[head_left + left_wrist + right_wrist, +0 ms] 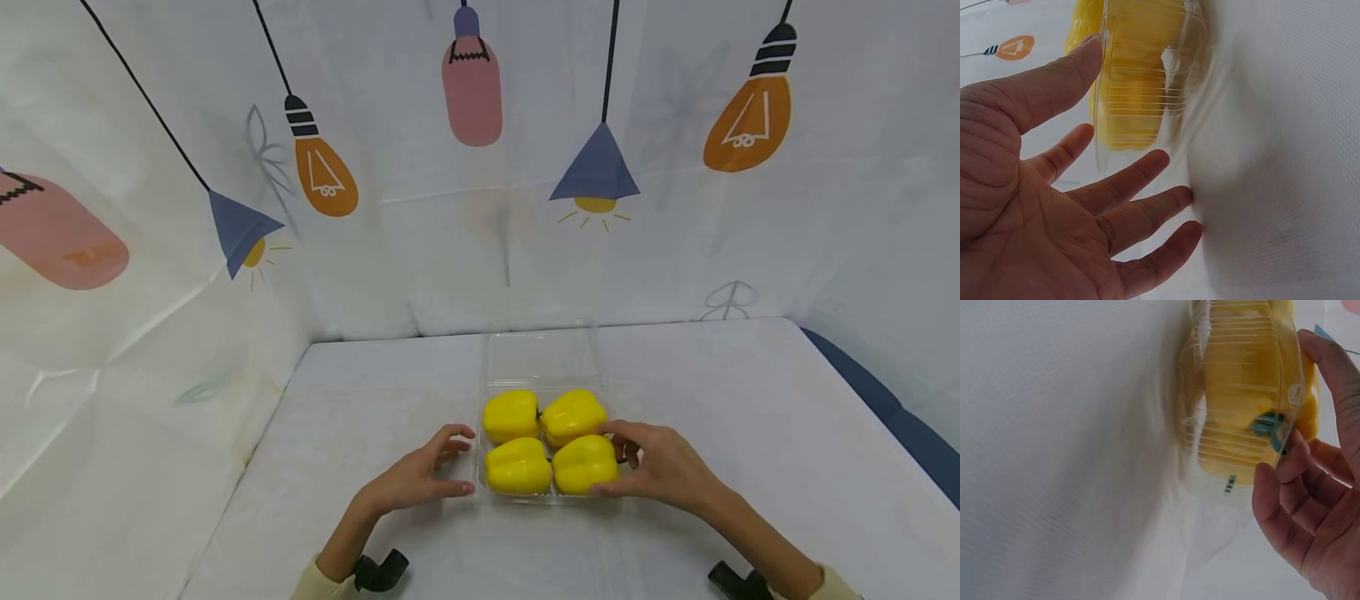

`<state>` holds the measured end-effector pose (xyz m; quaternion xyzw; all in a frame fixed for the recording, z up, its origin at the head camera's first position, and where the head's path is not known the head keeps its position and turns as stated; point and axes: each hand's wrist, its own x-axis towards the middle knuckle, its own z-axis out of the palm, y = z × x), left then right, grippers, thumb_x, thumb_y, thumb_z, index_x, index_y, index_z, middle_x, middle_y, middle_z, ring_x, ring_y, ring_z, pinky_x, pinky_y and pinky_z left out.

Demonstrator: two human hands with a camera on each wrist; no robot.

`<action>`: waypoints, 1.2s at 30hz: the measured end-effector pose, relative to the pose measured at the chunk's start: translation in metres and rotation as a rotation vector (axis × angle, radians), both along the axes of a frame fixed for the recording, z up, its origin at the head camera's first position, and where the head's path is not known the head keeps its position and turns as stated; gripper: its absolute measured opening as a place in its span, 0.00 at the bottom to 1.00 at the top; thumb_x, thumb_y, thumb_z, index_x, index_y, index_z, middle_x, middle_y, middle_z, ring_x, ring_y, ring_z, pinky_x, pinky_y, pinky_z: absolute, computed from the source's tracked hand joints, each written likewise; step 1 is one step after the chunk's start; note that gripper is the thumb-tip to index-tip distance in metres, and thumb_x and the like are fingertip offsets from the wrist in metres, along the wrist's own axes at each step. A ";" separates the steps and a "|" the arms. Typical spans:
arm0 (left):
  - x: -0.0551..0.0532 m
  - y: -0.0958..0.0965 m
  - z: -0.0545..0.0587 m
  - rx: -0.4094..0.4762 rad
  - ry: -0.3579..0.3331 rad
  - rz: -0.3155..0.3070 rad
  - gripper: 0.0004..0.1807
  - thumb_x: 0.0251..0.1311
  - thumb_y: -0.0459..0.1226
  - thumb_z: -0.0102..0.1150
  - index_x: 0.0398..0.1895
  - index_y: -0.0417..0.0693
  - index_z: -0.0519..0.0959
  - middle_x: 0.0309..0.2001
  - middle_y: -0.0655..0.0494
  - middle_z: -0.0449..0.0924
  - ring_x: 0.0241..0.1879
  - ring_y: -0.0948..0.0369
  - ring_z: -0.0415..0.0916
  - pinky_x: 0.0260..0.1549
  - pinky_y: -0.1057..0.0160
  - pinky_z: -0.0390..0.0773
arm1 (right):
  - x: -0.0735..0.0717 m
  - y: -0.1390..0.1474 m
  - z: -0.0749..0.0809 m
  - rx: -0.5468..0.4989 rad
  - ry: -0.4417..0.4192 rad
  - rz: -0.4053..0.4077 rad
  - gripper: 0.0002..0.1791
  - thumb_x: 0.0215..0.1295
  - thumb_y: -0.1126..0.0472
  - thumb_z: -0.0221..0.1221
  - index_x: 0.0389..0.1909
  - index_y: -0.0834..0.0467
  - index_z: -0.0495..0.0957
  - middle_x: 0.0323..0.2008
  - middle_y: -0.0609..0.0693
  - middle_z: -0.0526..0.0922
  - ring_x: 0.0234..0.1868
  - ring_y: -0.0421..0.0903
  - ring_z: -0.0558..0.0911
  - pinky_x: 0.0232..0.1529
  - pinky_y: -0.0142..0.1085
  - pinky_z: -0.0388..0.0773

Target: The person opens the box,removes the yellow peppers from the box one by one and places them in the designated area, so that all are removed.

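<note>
**Right hand [660,467] at the front-right pepper [585,465], left hand [427,477] spread beside the clear box [555,500]**

The right hand's fingers are bent around the stem end of the front-right pepper, thumb on its near side and forefinger on its far side. How firmly they grip is hard to judge, since the pepper and the box wall hide part of the contact. This yellow pepper lies just left of the right palm, inside the box's near right corner. Its long axis seems to run side to side, with the stem toward that hand, so the right hand is clearly the nearer one.

The left hand has nothing in its grasp. Its fingers are parted and its thumb is extended close to the box's left rim, with the front-left pepper [517,467] nearest to it.

Behind these two sit the rear-left pepper [510,417] and the rear-right pepper [574,417], both in the box. The box's lid [542,357] is folded back toward the far edge of the white table [712,375], roughly midway between the far corners. Beyond that edge hangs a pale cloth [427,258] printed with lamps and bulbs.
</note>
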<state>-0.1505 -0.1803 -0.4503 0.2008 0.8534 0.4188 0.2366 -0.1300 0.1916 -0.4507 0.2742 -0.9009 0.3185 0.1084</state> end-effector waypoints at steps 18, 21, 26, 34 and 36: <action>0.000 -0.001 0.000 0.008 0.005 -0.009 0.35 0.56 0.49 0.64 0.63 0.67 0.57 0.63 0.53 0.67 0.64 0.50 0.63 0.59 0.40 0.62 | -0.002 0.001 0.000 0.058 -0.015 0.000 0.39 0.33 0.32 0.70 0.48 0.49 0.77 0.26 0.31 0.72 0.24 0.31 0.70 0.22 0.24 0.69; 0.000 -0.001 0.001 0.009 0.003 -0.011 0.35 0.56 0.49 0.64 0.63 0.66 0.56 0.63 0.52 0.67 0.64 0.50 0.62 0.59 0.41 0.62 | -0.004 0.001 -0.001 0.021 -0.014 0.003 0.39 0.32 0.32 0.71 0.48 0.49 0.78 0.25 0.31 0.73 0.23 0.31 0.70 0.22 0.25 0.69; 0.000 -0.001 0.001 0.016 0.000 -0.014 0.35 0.56 0.48 0.64 0.64 0.66 0.56 0.63 0.51 0.67 0.65 0.49 0.62 0.60 0.42 0.61 | -0.006 0.003 -0.001 -0.030 -0.044 0.009 0.39 0.32 0.33 0.71 0.48 0.48 0.78 0.25 0.32 0.74 0.23 0.32 0.71 0.22 0.26 0.71; 0.000 -0.001 0.001 0.012 0.002 -0.017 0.35 0.56 0.49 0.64 0.63 0.67 0.57 0.63 0.52 0.67 0.64 0.49 0.62 0.60 0.42 0.61 | -0.008 0.008 -0.001 -0.102 -0.107 0.034 0.36 0.35 0.39 0.73 0.48 0.49 0.77 0.26 0.36 0.75 0.23 0.35 0.72 0.22 0.29 0.72; 0.000 0.000 0.001 0.012 -0.003 -0.014 0.35 0.56 0.49 0.64 0.63 0.67 0.57 0.63 0.52 0.67 0.65 0.50 0.62 0.60 0.42 0.61 | -0.008 0.009 -0.002 -0.114 -0.125 0.038 0.35 0.36 0.40 0.73 0.48 0.49 0.77 0.26 0.36 0.75 0.23 0.36 0.72 0.22 0.29 0.72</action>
